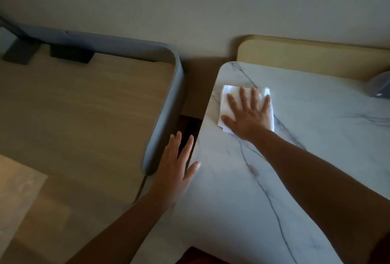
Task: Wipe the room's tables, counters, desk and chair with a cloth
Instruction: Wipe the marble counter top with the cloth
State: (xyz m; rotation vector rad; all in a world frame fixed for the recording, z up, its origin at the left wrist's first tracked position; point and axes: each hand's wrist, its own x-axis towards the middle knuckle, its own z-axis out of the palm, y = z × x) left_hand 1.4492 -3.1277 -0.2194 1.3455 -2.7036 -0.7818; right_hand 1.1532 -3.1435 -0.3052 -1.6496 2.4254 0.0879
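Cloth: a folded white cloth point(247, 108) is laid flat on the marble-patterned table point(263, 179), near its far left corner, just in from the left edge.

Right hand: the right hand point(248, 111) is spread palm-down on the cloth, fingers straight and splayed; nothing is gripped, the cloth is only pressed. The flat palm is judged to be chosen so that the whole fold is kept against the surface while it is pushed.

Left hand: the left hand point(179, 164) is held open with fingers straight, beside the table's left edge, its thumb at or over that edge. Whether it touches the table cannot be told. It is judged to be kept there for balance or bracing; nothing is held.

Table state: no visible dirt can be made out on the pale, grey-veined top.

Containers: a translucent lidded box point(379, 87) is seen at the far right edge of the table, cut off by the frame; its contents cannot be made out.

Surroundings: a wooden surface with a grey padded rim point(164, 105) lies to the left, apart from the table across a dark gap; a yellow panel point(306, 57) stands along the table's far edge.
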